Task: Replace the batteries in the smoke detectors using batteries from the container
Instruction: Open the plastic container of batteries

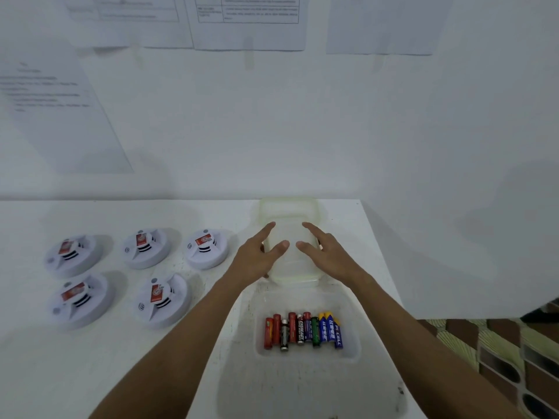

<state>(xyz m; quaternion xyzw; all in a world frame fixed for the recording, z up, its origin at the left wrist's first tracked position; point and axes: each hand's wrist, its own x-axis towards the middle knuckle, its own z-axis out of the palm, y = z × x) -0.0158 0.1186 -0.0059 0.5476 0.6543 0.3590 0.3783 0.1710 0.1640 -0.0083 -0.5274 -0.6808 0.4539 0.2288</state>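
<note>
Nearest, at the right part of the white table [90, 373], an open translucent container [357, 352] is seen, and a row of batteries [302, 331] in red, black, green and blue is laid side by side inside it. Just beyond the container, a translucent lid [290, 267] is found on the table. The left hand [257, 255] is placed at the left edge of this lid and the right hand [326, 252] at its right edge. The fingers of both hands are spread and almost straight; nothing is clenched, and whether the lid is really touched cannot be told. On the left side of the table, five white smoke detectors [163, 300] with red labels are arranged in two rows, well apart from the container. Farther, printed papers [248, 22] are fixed on the white wall.
</note>
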